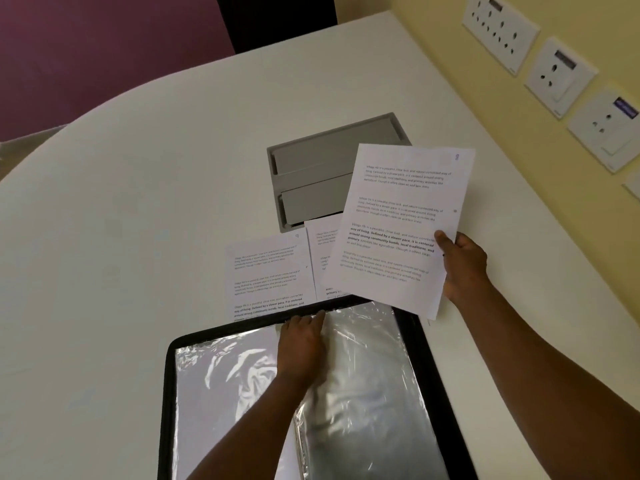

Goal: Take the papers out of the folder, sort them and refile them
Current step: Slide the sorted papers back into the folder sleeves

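On the white printed sheet (398,223) you hold up, the bold lines read "way of living. Defined by a slower pace, it is centered around strong community bonds, local traditions". The left flat sheet (270,275) repeats them, with a "9" at its corner.

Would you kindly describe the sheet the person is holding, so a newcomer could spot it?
Start at the grey tray on the white table. A printed sheet overlaps its right side, pinched by the right hand. Unlike the two sheets lying flat, it is lifted.
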{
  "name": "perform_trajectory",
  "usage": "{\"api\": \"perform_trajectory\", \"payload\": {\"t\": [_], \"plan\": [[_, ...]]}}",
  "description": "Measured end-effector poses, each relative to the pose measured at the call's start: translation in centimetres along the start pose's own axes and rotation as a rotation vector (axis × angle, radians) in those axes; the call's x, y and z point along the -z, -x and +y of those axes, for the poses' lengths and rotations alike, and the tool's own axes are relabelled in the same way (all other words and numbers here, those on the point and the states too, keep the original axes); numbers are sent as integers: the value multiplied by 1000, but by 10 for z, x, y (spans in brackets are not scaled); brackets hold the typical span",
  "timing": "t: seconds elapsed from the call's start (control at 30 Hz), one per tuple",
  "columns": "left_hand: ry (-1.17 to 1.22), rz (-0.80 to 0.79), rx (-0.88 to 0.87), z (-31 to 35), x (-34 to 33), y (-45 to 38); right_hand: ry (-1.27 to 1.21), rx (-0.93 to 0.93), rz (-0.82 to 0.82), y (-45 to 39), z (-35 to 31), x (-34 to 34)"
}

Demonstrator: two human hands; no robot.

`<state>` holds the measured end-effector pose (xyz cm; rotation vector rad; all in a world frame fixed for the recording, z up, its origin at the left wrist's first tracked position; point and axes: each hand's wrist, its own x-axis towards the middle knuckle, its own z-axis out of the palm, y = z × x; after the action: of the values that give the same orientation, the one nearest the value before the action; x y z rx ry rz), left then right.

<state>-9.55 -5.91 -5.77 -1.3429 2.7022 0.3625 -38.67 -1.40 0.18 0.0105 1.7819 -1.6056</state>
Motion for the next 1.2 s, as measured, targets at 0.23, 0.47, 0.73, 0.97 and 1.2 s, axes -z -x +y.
{"api": "perform_trajectory", "payload": {"t": [0.23,0.47,0.73,0.97,1.2], "plan": [[145,-86,-9,0,8,-21,-60,-11,-12,-10,-1,-11],[266,-151,-112,1,19,-31,-97,-24,-7,-16,5,-15],[331,-77,-112,-1,32,-27,-149,-42,-26,-21,5,-26],[524,-195,-67,0,34,-25,-185,-61,-158,-17,8,-63],[628,-248,-4,3,36,-22,-99,-73,-235,-8,18,-110]]}}
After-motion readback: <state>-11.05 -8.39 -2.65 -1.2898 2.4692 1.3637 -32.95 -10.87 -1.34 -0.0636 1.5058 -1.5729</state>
